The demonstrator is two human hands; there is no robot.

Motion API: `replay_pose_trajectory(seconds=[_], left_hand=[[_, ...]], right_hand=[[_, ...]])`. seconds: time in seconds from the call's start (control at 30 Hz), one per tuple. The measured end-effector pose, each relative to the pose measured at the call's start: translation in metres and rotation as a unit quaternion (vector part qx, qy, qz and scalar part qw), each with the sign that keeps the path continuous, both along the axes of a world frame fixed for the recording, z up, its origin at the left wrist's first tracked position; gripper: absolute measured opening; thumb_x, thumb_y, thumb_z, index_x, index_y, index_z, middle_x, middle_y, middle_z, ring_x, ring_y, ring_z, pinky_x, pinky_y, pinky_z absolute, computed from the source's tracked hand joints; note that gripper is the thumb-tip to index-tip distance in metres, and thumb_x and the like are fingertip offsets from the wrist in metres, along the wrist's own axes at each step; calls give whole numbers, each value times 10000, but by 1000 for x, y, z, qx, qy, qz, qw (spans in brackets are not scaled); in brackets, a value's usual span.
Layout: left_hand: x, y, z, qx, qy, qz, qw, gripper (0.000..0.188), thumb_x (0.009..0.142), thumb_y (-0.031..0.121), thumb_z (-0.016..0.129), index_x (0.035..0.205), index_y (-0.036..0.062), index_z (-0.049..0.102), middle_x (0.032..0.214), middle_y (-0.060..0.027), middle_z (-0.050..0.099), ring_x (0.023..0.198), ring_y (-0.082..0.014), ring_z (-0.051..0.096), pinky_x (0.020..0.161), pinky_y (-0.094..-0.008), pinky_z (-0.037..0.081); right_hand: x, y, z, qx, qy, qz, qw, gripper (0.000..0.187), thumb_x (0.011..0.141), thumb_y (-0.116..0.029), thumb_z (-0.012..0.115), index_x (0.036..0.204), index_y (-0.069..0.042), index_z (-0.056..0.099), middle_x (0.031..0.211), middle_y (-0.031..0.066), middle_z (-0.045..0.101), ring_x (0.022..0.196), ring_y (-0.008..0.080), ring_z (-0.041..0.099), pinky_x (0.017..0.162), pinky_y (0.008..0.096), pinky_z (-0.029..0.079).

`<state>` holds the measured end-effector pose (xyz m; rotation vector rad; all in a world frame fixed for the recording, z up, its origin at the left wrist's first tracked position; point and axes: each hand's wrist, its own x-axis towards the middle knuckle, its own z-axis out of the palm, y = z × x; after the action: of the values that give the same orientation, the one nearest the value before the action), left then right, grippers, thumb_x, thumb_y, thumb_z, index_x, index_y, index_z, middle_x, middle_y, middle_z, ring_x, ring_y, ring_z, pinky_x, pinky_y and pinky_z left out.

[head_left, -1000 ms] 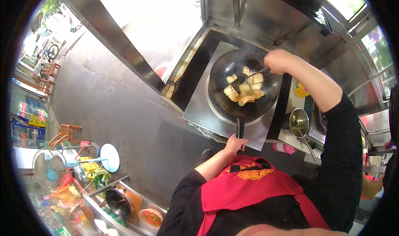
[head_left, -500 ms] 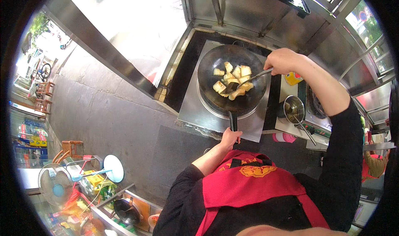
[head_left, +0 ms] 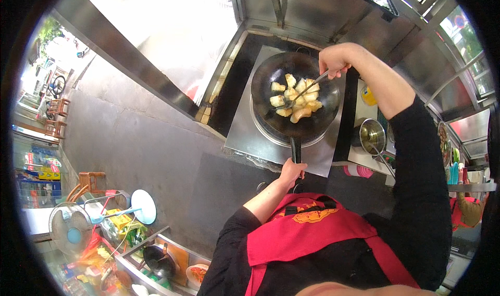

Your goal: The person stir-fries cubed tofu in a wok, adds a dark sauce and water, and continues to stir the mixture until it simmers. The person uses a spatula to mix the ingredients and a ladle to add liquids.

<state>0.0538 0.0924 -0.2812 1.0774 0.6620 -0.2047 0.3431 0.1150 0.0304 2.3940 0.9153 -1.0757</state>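
A dark round wok sits over the burner of a steel stove top. Several pale yellow chunks of food, some browned at the edges, lie in its middle; their kind I cannot tell. My left hand is closed around the wok's black handle. Above the wok's far right rim, my right hand grips a long-handled spatula. Its shaft slants down to the left across the chunks, and the dark blade rests low in the wok, beside them.
Right of the stove stand a metal pot with a long handle lying across it and a yellow-labelled container. Steel panels rise behind. A fan and a pan are at lower left. Another person is at far right.
My right hand has shifted left and slightly up, and the spatula blade has moved left through the chunks, which lie rearranged. My left hand stays on the handle. The view has shifted slightly.
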Motion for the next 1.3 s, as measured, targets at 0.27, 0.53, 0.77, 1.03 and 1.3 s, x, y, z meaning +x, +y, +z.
replay_pose_trajectory(seconds=[0.27,0.53,0.77,1.03,1.3], left_hand=[[1,4,-4,-35,-3,15,999,175,715,38,650,773,1,490,590,-73,520,431,-168,512,379,-306,401],[1,1,-2,-13,-9,24,1000,182,714,37,652,781,-1,487,589,-70,518,428,-172,509,372,-306,396],[-1,5,-3,-25,-12,29,999,194,720,39,660,789,-3,484,578,-67,509,419,-171,501,370,-308,388],[-1,11,-10,-21,-8,7,1000,162,745,27,639,769,18,479,605,-57,491,458,-162,499,401,-308,397],[-3,16,-6,4,-8,6,1000,166,745,41,644,764,13,481,600,-65,503,461,-160,503,402,-301,388]], right_hand=[[-41,-64,-20,156,-248,334,896,139,715,-91,549,752,-114,682,777,115,659,761,285,642,651,384,517],[-53,-95,31,81,-322,411,849,112,734,-142,565,759,-95,664,678,86,638,686,252,640,604,369,507],[-97,-109,23,80,-270,468,837,161,794,-175,547,779,-48,645,633,91,616,634,249,628,538,364,482],[-87,-107,50,57,-291,432,852,135,756,-184,562,809,-123,671,656,61,626,651,237,633,556,354,487],[-67,-65,27,41,-270,505,819,102,679,-128,574,663,-112,674,692,73,656,700,243,648,605,347,516]])
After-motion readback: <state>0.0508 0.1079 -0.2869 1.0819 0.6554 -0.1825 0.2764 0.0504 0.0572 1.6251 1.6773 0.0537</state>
